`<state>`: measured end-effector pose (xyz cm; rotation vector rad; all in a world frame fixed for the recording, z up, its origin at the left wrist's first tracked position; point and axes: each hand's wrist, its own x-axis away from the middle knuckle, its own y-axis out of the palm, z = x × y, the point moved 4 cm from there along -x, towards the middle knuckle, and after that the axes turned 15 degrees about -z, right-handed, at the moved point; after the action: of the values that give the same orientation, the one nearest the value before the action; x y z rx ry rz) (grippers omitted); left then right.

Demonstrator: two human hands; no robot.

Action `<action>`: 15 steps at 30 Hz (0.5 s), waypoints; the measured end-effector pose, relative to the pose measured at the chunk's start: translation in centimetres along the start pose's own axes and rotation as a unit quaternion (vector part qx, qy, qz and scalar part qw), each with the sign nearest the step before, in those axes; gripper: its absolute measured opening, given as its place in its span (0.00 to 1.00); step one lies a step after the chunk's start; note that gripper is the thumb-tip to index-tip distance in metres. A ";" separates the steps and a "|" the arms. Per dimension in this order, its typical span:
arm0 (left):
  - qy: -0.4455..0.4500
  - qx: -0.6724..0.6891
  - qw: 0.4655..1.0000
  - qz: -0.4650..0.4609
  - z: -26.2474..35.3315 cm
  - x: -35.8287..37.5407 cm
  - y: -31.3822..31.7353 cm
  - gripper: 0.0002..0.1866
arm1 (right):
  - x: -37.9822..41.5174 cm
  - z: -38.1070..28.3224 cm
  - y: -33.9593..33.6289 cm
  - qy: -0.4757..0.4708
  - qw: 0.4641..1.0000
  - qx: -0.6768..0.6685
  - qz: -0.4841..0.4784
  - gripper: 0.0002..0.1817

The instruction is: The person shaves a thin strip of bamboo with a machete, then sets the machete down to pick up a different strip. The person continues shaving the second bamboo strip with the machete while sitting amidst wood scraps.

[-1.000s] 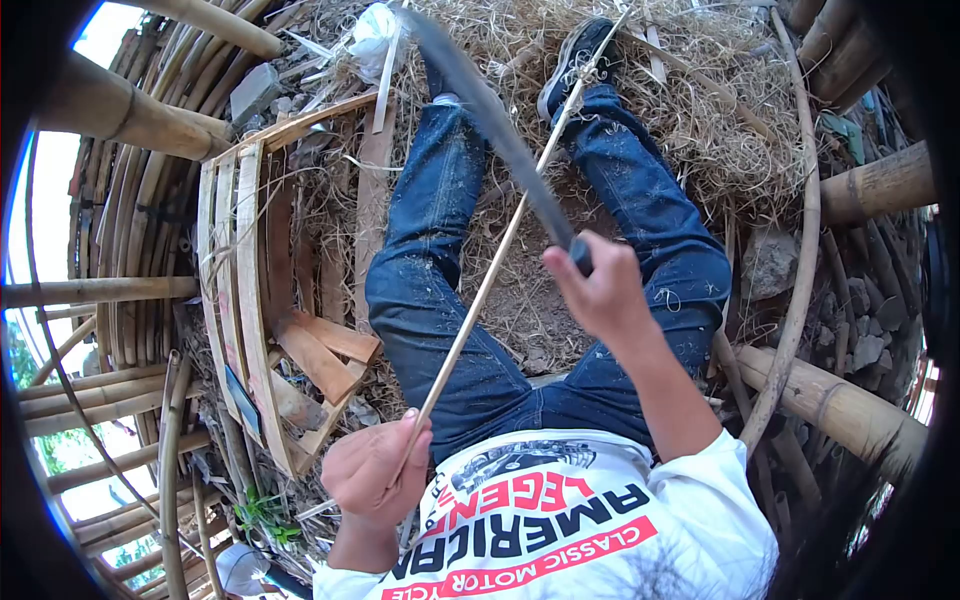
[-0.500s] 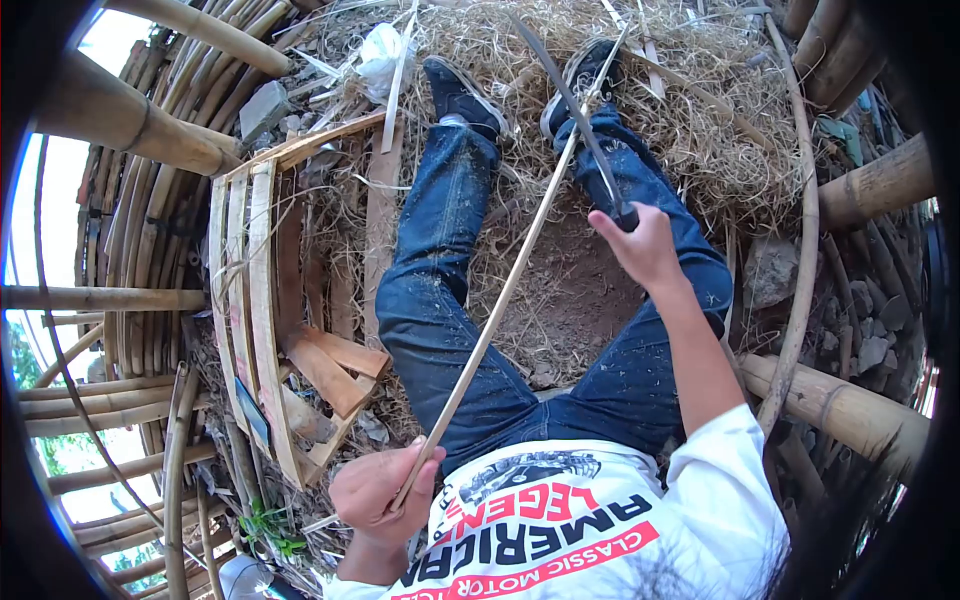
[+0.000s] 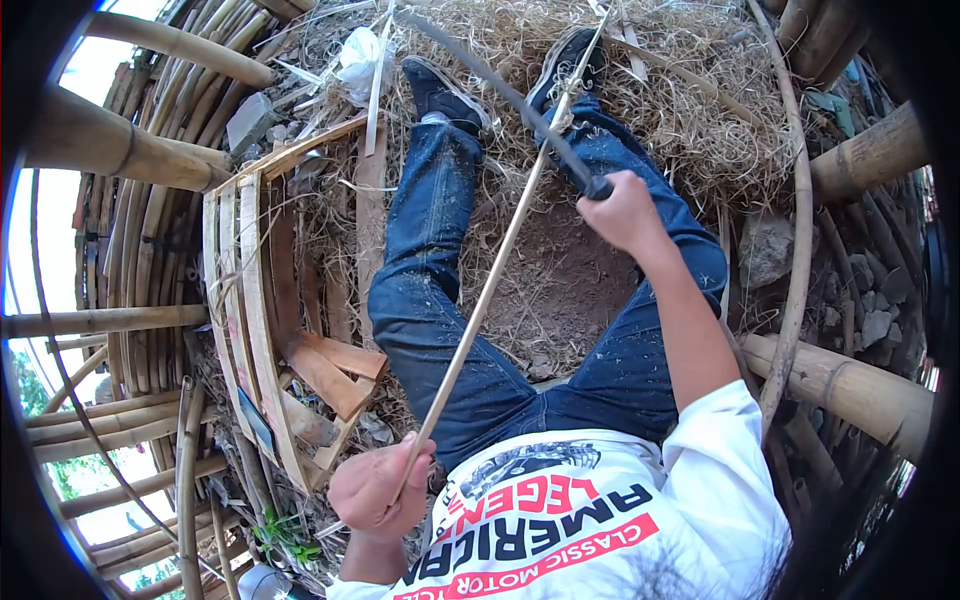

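Note:
My left hand (image 3: 380, 492), at the lower left, is closed round the near end of a long, thin bamboo strip (image 3: 480, 310). The strip slants up and away, its far part lying over my right leg near the shoe, where thin shavings curl from it. My right hand (image 3: 624, 214) is wrapped round the dark handle of a long knife (image 3: 500, 90). The blade points to the upper left and crosses the strip above my right shin. Both legs, in blue jeans (image 3: 430, 230), are spread on the ground.
A wooden crate (image 3: 262, 320) with loose wood pieces stands left of my legs. A white plastic bag (image 3: 360, 64) lies beyond it. Dry shavings (image 3: 720, 150) cover the ground around my feet. Bamboo poles (image 3: 840, 390) and stones (image 3: 768, 250) are at the right.
The knife has swung left, its blade now flatter across the strip. My right hand has moved slightly left and up, and its thumb has folded in. My left hand still holds the strip.

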<state>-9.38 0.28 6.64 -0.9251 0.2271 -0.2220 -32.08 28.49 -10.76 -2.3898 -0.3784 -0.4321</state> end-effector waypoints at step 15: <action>-0.076 0.064 0.995 0.010 -0.8 0.5 0.4 0.07 | 1.6 -4.4 1.2 -0.057 0.994 0.083 -0.036 0.15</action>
<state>-9.10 -0.26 5.82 -0.8069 0.0813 -0.1450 -31.11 24.97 -7.64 -2.2498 -0.5339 -0.2849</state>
